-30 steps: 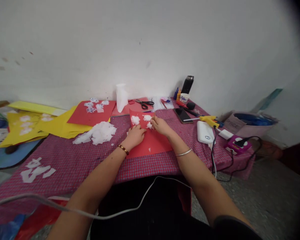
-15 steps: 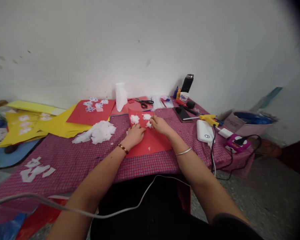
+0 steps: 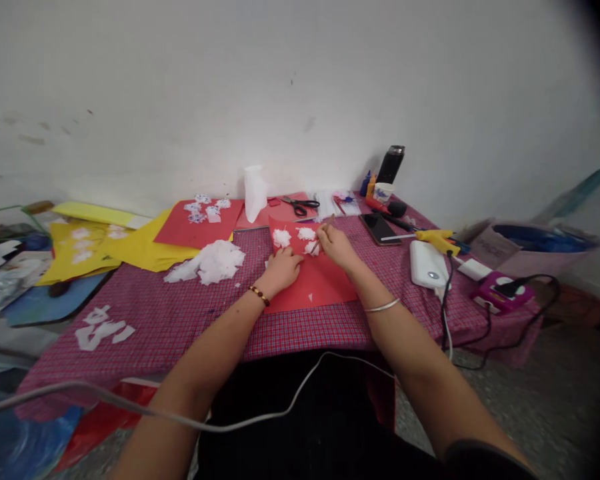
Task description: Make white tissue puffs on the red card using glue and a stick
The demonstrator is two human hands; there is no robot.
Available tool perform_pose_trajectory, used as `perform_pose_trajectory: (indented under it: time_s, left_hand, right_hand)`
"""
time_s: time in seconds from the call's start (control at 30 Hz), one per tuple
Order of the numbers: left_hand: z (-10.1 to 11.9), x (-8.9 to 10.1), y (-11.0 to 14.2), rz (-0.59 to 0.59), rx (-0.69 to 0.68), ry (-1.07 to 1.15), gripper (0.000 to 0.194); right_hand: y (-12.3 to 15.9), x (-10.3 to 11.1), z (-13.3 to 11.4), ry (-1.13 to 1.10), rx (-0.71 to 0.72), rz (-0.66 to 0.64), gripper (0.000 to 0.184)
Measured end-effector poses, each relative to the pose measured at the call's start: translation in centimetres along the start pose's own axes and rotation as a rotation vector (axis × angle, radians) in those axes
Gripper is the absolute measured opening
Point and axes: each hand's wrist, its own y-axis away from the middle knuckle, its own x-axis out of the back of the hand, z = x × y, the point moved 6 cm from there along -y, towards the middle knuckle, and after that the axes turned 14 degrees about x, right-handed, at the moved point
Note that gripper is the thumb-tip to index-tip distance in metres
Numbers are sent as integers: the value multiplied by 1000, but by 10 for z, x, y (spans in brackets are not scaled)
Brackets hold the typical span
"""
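A sheet of red paper lies on the table with fluffy white paper tufts on its upper part. My left hand rests on the sheet's left side, fingers stretched out just below a white tuft. In the closed fingers of my right hand is a thin stick, slanting down to the lower right tuft. Whether its tip presses into the tuft is too small to tell.
Left of the sheet lies a pile of white paper pieces; paper scraps lie near the front. Black scissors are behind. On the right are a phone, yellow glue gun, white power bank and purple power socket with cords.
The view has swung left, so everything appears further right. The stick in my right hand now leans more and shows below the fingers. My left hand stays on the paper.
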Motion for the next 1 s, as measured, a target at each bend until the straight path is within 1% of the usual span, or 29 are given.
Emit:
perform_pose_trajectory:
  time_s: [0.23, 0.37, 0.43, 0.5, 0.6, 0.67, 0.83, 1.0]
  left_hand:
    - [0, -1, -1, 8, -14, 0, 39]
    - [-1, -3, -2, 6, -20, 0, 38]
    - [-1, -4, -2, 3, -18, 0, 38]
    - [-2, -4, -2, 0, -15, 0, 38]
    - [-1, -4, -2, -4, -15, -1, 38]
    - [-1, -3, -2, -3, -16, -2, 38]
    - [1, 0, 0, 5, -12, -14, 38]
    - [1, 1, 1, 13, -14, -22, 37]
  right_hand:
    - [1, -4, 5, -55, -16, -1, 28]
    - [2, -7, 6, -83, -35, -77, 21]
    - [2, -8, 6, -98, -43, -96, 22]
    - [3, -8, 6, -111, -54, -88, 24]
    - [3, -8, 6, -148, -61, -80, 23]
    - [2, -8, 7, -185, -57, -54, 24]
    - [1, -4, 9, -264, -36, 59, 27]
    - [2, -4, 8, -309, 7, 119, 29]
